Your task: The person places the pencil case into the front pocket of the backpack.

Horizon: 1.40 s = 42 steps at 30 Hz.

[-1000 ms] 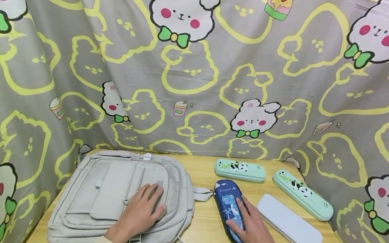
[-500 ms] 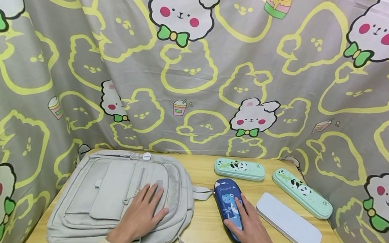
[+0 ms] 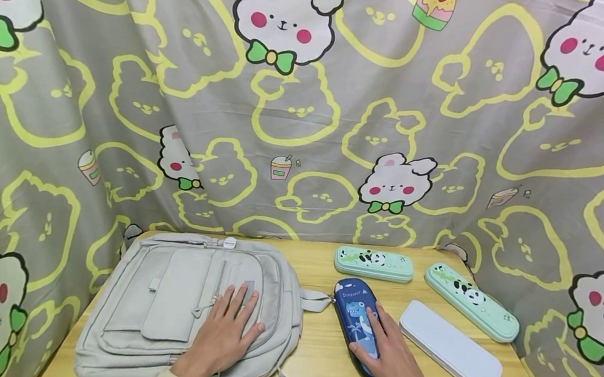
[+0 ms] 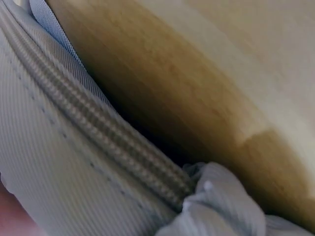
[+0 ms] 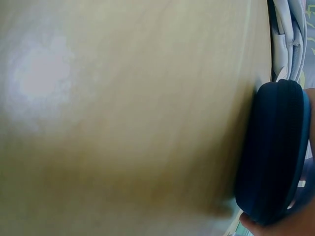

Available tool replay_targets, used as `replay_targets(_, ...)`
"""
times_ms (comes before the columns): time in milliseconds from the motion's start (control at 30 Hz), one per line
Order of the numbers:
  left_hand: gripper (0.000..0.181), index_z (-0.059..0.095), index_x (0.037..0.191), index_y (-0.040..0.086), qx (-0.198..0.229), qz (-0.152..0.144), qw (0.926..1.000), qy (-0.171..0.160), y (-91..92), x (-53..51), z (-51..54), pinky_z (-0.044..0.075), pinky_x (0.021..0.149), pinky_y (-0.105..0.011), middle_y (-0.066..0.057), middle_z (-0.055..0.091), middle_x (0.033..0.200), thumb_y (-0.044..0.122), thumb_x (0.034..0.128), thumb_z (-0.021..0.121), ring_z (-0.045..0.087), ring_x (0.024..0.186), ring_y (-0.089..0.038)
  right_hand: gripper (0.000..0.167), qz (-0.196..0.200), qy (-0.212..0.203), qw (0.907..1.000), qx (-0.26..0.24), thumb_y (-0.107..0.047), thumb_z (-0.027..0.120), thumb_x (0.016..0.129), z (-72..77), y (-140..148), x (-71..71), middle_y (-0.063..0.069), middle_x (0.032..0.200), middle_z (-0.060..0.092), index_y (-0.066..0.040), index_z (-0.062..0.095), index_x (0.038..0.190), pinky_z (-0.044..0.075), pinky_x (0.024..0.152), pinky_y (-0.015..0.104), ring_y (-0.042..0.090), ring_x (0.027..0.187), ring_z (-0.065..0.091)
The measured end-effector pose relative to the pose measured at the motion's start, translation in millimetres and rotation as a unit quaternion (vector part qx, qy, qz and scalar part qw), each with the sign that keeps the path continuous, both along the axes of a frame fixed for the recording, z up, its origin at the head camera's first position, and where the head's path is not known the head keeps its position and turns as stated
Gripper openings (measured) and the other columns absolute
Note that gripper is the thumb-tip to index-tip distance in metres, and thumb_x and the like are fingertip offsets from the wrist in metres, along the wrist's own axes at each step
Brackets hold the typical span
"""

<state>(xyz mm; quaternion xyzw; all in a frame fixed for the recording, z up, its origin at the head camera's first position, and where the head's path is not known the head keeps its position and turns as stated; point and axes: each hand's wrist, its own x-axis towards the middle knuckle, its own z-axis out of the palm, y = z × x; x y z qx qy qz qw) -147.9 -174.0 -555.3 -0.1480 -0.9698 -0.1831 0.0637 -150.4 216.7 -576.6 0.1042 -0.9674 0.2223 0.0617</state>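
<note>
A light grey backpack point(image 3: 171, 297) lies on the table, with zips and a front flap facing up. My left hand point(image 3: 225, 330) rests on its right part, fingers spread; the left wrist view shows the bag's zipped edge point(image 4: 98, 123). A dark blue pencil case point(image 3: 356, 318) with a dinosaur print lies right of the bag. My right hand point(image 3: 392, 355) rests over its near right side, thumb on top and fingers along the right edge. In the right wrist view the end of the pencil case point(image 5: 270, 152) is dark, and part of my hand hides it.
Two mint green panda cases point(image 3: 373, 264) lie at the back right. A pale white-blue case point(image 3: 450, 348) sits right of my right hand. A grey strap point(image 3: 315, 301) reaches from the backpack toward the blue case. A patterned curtain point(image 3: 308, 122) surrounds the wooden table point(image 3: 311, 371).
My left hand has shifted slightly toward the right on the backpack, its fingers a little more spread. The right hand and the cases have stayed in place.
</note>
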Motion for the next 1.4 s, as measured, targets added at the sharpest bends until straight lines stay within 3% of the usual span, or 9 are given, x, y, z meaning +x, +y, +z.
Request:
replay_targets(133,0.068,0.046,0.167,0.012,-0.015,0.005,0.9999,-0.003,2.0,0.3,-0.9,0.026,0.128,-0.069,-0.020,0.034,0.177,0.053,0.1133,0.049,0.027,0.163,-0.049,0.092,-0.001,0.001,1.0000,-0.001,-0.065,0.072,0.099,-2.0,0.2,0.0,0.021,0.176,0.033,-0.012,0.044,0.168,0.045,0.113,0.072,0.051,0.155,0.042)
replay_targets(267,0.064,0.043,0.169,0.014,-0.059,0.009,0.9981,-0.016,6.0,2.7,5.2,0.025,0.130,-0.066,-0.017,0.031,0.178,0.049,0.1157,0.044,0.026,0.165,-0.047,0.092,-0.004,0.001,1.0000,-0.002,-0.065,0.072,0.098,-2.9,-0.1,0.2,0.021,0.176,0.034,-0.012,0.044,0.168,0.045,0.113,0.072,0.051,0.155,0.042)
replay_targets(467,0.057,0.049,0.165,0.014,-0.064,0.005,0.9970,0.042,6.9,1.3,-6.6,0.028,0.127,-0.068,-0.020,0.039,0.174,0.043,0.1170,0.044,0.033,0.160,-0.050,0.092,-0.006,-0.005,1.0000,0.000,-0.065,0.071,0.099,-3.0,0.4,0.3,0.021,0.177,0.033,-0.012,0.044,0.168,0.045,0.114,0.073,0.052,0.155,0.041)
replay_targets(667,0.054,0.048,0.166,0.013,-0.077,0.009,0.9964,0.033,11.2,5.3,3.2,0.028,0.128,-0.068,-0.020,0.039,0.174,0.036,0.1170,0.044,0.033,0.161,-0.050,0.092,-0.005,0.000,1.0000,-0.002,-0.065,0.071,0.099,-2.7,0.5,0.2,0.021,0.176,0.033,-0.012,0.044,0.168,0.045,0.114,0.073,0.051,0.155,0.042)
replay_targets(900,0.052,0.051,0.164,0.016,-0.068,0.012,0.9944,0.079,7.0,-1.1,-16.1,0.031,0.125,-0.067,-0.017,0.044,0.172,0.036,0.1171,0.044,0.037,0.158,-0.050,0.091,-0.005,0.001,1.0000,-0.002,-0.064,0.071,0.099,-1.7,-0.3,0.4,0.021,0.176,0.034,-0.012,0.044,0.168,0.045,0.114,0.073,0.052,0.155,0.042)
replay_targets(967,0.052,0.049,0.166,0.017,-0.063,0.010,0.9945,0.082,5.7,-2.0,-16.8,0.032,0.125,-0.068,-0.017,0.044,0.172,0.037,0.1181,0.040,0.037,0.158,-0.049,0.091,-0.006,-0.002,1.0000,-0.002,-0.065,0.071,0.099,-1.7,-0.4,0.4,0.021,0.176,0.034,-0.012,0.044,0.168,0.045,0.113,0.073,0.051,0.155,0.042)
replay_targets(1033,0.053,0.047,0.167,0.017,-0.057,0.005,0.9953,0.078,4.5,-1.7,-13.3,0.031,0.124,-0.069,-0.017,0.044,0.172,0.037,0.1189,0.037,0.037,0.157,-0.049,0.092,-0.007,-0.003,1.0000,-0.001,-0.066,0.071,0.099,-1.6,-0.4,0.3,0.021,0.176,0.034,-0.012,0.043,0.168,0.045,0.113,0.073,0.051,0.155,0.042)
replay_targets(1267,0.052,0.049,0.166,0.013,-0.052,-0.002,0.9977,0.044,4.6,2.1,16.8,0.037,0.123,-0.068,-0.017,0.046,0.171,0.031,0.1178,0.043,0.042,0.156,-0.047,0.092,-0.007,-0.006,1.0000,-0.001,-0.067,0.069,0.099,-1.5,0.1,-0.4,0.020,0.177,0.033,-0.013,0.043,0.169,0.045,0.113,0.073,0.050,0.155,0.042)
replay_targets(1400,0.051,0.049,0.166,0.015,-0.055,-0.010,0.9965,0.061,0.5,0.4,20.0,0.044,0.118,-0.064,-0.015,0.050,0.168,0.030,0.1178,0.044,0.050,0.150,-0.043,0.092,-0.009,-0.008,0.9999,-0.001,-0.067,0.069,0.099,-2.0,0.6,-0.5,0.020,0.177,0.033,-0.014,0.043,0.169,0.045,0.114,0.072,0.050,0.156,0.042)
